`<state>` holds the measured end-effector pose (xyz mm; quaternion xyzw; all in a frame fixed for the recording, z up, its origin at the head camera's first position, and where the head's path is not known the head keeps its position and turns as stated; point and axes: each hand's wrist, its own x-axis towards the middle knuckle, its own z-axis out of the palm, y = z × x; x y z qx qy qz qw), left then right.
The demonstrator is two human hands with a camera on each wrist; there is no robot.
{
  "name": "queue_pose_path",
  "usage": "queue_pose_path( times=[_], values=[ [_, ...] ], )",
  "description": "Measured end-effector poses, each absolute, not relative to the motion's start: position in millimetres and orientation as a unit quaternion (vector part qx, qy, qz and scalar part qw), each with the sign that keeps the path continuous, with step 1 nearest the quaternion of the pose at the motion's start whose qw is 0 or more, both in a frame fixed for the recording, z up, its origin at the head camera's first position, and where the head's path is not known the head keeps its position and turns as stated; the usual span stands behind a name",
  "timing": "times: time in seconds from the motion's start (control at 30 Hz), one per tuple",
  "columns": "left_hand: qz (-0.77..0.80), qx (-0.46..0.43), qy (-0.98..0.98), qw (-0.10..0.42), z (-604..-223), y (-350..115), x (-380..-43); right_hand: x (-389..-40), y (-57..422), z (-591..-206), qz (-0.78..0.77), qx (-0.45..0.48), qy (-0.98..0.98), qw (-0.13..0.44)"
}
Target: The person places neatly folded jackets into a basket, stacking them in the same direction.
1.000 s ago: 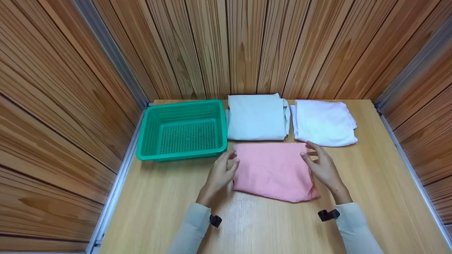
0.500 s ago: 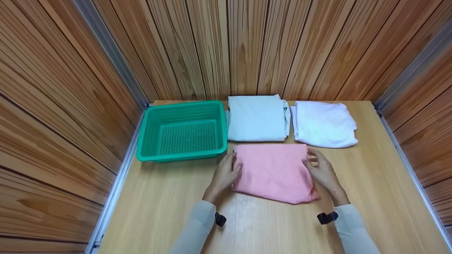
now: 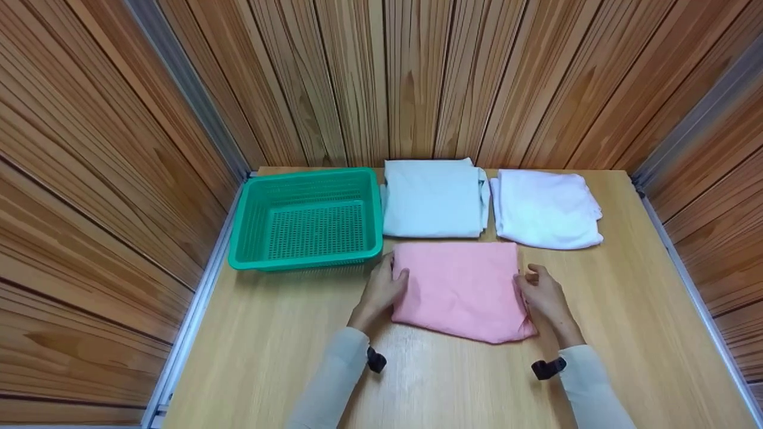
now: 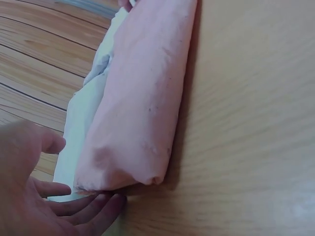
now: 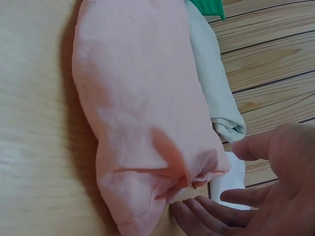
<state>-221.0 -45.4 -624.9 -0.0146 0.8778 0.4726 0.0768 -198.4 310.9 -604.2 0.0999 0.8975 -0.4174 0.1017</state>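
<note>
The folded pink cloth point(image 3: 459, 292) lay on the worktop point(image 3: 459, 387), the left hand point(image 3: 380, 291) at its left edge and the right hand point(image 3: 545, 298) at its right, both with fingers loosely extended.

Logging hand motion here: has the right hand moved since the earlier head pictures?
Yes: the right hand has moved down the head view, away from the white folded cloth.

Wood grain all up the back wall point(image 3: 411, 77), across the left wall point(image 3: 77, 208), across the right wall point(image 3: 721, 238), grey metal corner strips point(image 3: 192, 89), and the pale surface point(image 3: 456, 393) gleaming!
</note>
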Motion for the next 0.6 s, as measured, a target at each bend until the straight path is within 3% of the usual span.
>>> queue_pose_path(
  times=[0.6],
  values=[
    [0.528, -0.074, 0.838, 0.118, -620.4, -33.4, -228.1, -202.4, 299.9, -605.1, -0.486, 0.13, 0.847, 0.173]
  ],
)
